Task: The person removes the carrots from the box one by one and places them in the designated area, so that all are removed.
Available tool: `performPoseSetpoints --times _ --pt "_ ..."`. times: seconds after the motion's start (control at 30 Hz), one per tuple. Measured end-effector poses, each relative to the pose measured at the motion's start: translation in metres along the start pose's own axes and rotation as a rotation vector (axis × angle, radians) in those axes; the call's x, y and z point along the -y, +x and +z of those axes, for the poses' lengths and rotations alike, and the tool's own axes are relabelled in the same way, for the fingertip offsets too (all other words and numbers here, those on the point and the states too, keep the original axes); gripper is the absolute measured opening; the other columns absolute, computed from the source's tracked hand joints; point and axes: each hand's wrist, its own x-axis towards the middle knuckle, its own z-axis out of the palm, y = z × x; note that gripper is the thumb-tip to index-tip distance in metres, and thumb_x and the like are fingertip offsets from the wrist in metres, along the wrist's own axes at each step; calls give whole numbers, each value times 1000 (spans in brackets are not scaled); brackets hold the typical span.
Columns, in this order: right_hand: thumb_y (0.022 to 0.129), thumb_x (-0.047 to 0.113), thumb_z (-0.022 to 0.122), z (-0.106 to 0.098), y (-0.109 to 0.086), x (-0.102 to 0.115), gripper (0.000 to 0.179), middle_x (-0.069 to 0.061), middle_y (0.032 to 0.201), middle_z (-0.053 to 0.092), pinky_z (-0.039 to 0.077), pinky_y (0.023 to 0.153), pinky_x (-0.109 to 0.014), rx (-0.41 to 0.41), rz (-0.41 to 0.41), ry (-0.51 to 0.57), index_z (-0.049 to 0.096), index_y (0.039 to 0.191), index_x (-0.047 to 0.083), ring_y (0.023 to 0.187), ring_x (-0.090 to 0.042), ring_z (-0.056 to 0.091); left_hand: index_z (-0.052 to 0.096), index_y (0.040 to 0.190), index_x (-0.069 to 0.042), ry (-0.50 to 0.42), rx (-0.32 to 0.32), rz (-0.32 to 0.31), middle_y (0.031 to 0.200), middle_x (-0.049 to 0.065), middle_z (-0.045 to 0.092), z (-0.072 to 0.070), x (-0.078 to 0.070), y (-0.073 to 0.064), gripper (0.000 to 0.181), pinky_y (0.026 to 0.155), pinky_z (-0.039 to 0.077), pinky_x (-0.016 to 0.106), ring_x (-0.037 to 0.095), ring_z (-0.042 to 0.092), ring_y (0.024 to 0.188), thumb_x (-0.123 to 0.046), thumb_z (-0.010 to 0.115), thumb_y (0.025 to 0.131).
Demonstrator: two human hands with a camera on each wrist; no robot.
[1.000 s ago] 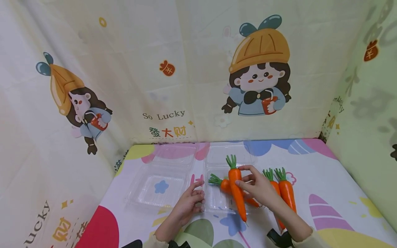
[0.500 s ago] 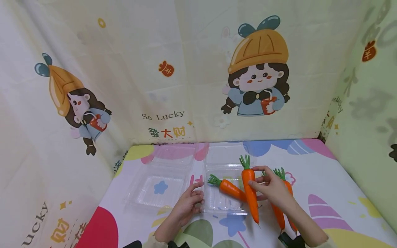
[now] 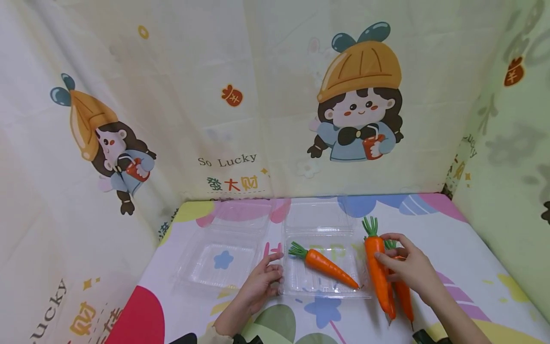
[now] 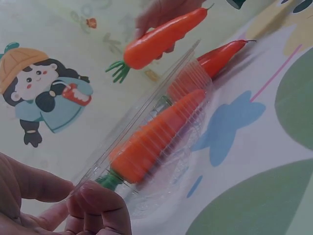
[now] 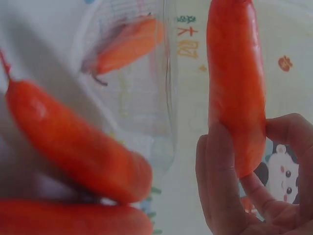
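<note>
My right hand (image 3: 412, 267) grips an orange carrot (image 3: 376, 270) with green stalks, held raised over the carrots on the right. In the right wrist view thumb and fingers close round the thick end of this carrot (image 5: 237, 83). One carrot (image 3: 328, 268) lies slanted inside the right-hand clear plastic box (image 3: 301, 291), whose lid (image 3: 318, 215) is folded back. At the box's left side is my left hand (image 3: 259, 282); in the left wrist view its thumb and fingers pinch the box's rim (image 4: 80, 181). Two carrots (image 5: 73, 142) lie side by side on the table, partly covered in the head view.
A second clear box (image 3: 215, 272) stands with its lid back on the left of the table. The tablecloth (image 3: 352, 329) has coloured prints. Printed curtains (image 3: 275, 119) close off the back and both sides.
My right hand has carried its carrot rightward, from above the box to above the table carrots. The carrot in the box is now fully uncovered. My left hand stays at the rim.
</note>
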Motion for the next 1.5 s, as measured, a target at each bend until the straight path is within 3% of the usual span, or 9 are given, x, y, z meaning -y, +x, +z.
performPoseSetpoints --times 0.67,1.07,1.5 --pt "97 48 68 -48 -9 -38 79 -29 120 62 64 70 -38 -64 91 -162 31 153 5 80 -22 72 37 151 -3 5 -4 -11 97 0 51 1 0 -1 55 59 47 23 11 53 81 -1 55 99" --pt "97 51 66 -62 -5 -57 84 -39 125 56 63 66 -38 -89 105 -212 28 154 1 76 -22 72 37 151 -3 -1 1 -9 97 0 50 1 -1 -2 54 59 49 23 12 53 81 -1 54 99" --pt "97 48 69 -65 2 -74 81 -36 114 61 63 65 -37 -77 98 -248 33 148 -2 75 -23 72 38 150 -4 0 2 -9 97 0 51 1 0 -2 54 60 50 23 12 54 82 -1 55 99"
